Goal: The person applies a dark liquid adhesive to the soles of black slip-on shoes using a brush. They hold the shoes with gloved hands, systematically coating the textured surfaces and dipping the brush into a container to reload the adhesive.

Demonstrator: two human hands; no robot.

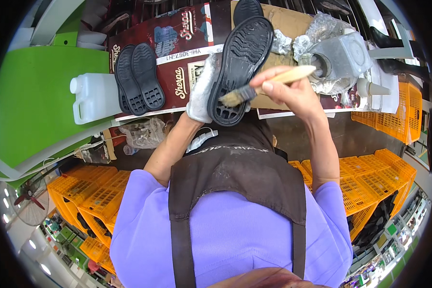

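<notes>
My left hand, in a white glove, grips a black shoe sole by its left edge, its hollow inner side turned up. The upper part of the sole looks wet and shiny. Bare, my right hand is closed round the pale wooden handle of a brush. The brush's bristles touch the heel end of the sole, where a grid of small pockets shows. Left of my hands, several more black soles lie on the cardboard. Another sole lies beyond the held one.
Dark red printed cardboard covers the bench. A white plastic jug stands at the left, beside a green panel. To the right lie a cut translucent container, crumpled plastic and a nozzle bottle. Orange crates stand on both sides.
</notes>
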